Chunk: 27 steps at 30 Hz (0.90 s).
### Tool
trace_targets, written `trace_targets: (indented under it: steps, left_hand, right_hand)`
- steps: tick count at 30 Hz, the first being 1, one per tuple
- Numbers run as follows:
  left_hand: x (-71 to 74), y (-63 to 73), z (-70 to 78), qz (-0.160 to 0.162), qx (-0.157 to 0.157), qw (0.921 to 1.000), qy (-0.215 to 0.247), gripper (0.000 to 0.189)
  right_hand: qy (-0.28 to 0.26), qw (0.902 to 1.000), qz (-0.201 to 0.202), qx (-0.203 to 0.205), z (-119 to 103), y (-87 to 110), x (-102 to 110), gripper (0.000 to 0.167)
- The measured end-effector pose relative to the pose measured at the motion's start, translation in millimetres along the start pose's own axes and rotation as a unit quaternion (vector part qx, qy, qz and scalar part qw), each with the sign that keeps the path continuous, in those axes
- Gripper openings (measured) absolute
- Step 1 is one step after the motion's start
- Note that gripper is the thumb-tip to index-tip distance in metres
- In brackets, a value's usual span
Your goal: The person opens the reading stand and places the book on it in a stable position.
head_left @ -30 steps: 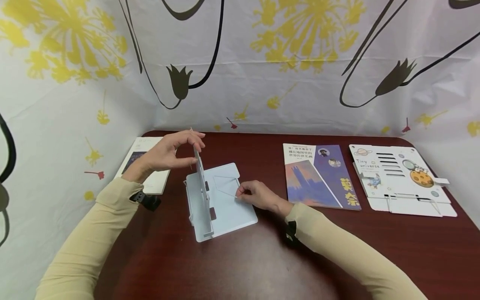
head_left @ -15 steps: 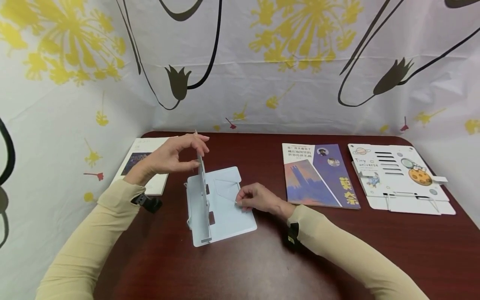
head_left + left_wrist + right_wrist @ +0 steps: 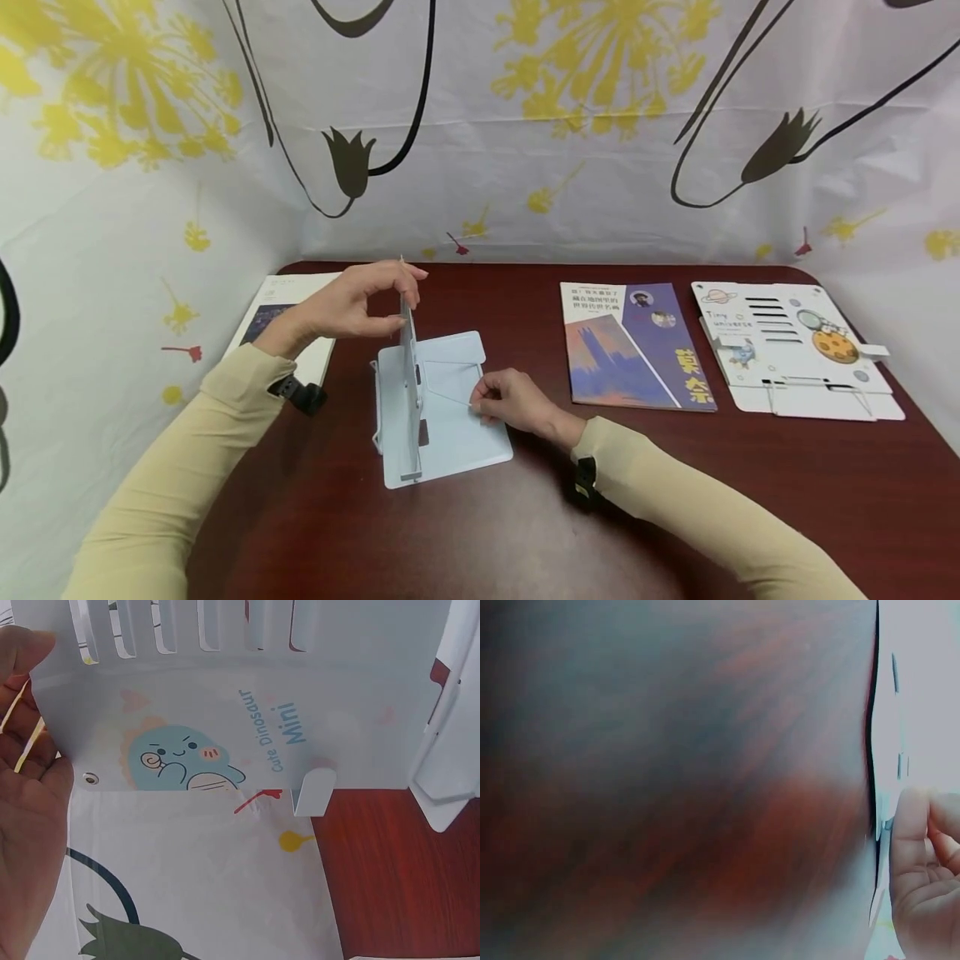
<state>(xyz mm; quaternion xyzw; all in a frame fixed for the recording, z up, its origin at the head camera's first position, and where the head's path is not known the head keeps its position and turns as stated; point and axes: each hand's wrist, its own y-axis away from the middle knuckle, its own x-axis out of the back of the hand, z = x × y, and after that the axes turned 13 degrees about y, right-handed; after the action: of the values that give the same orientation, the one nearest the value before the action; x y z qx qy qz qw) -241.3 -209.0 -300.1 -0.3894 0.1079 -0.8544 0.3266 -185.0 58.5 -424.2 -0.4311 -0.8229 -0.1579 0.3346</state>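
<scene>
Nearest the person, bare reddish-brown tabletop [image 3: 525, 533] spreads below both forearms, running right up to the near edge of a pale-blue book stand [image 3: 457, 437] that lies between the hands. Its base is flat on the table, while its slotted panel [image 3: 410, 408] stands nearly upright, leaving a narrow strip of base to the panel's left and a wider one toward the right hand. The right hand [image 3: 517, 402], low over that wider strip by the base's right edge, appears to pinch the thin wire support [image 3: 450, 397] between thumb and fingertips — its wrist view is blurred, so the exact contact is hard to make out. The left hand [image 3: 356, 302], raised above the base, holds the panel's far upper corner, thumb on one face and fingers behind. Just beside those fingers, the panel shows a blue dinosaur print [image 3: 176, 761], with a small folded tab [image 3: 315, 793] farther along the same edge. A white book [image 3: 292, 287] lies partly beneath the left forearm. Beyond the right wrist, past a band of tabletop, lies a purple book [image 3: 637, 354]; farther right — well apart from that hand — rests a white stand [image 3: 787, 333]. Patterned cloth [image 3: 465, 167] rises behind the table's far edge.
</scene>
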Motion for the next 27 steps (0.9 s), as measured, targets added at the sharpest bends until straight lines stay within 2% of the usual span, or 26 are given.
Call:
trace_targets:
  steps: [8,16,27]
  left_hand:
    - [-0.7,-6.9,-3.5,-0.013,-0.021,0.9997,-0.001,0.025]
    - [-9.0,-20.2,-9.7,-0.033,-0.064,0.9974,0.000,0.023]
    - [-15.4,-24.2,-12.8,-0.031,-0.070,0.9971,-0.007,0.023]
  right_hand:
    - [-0.042,0.9986,0.022,-0.022,0,7.1,-2,0.005]
    - [-0.085,0.9950,0.045,-0.028,0,14.6,-11,0.006]
    - [-0.098,0.9923,0.058,-0.049,1,20.1,-17,0.004]
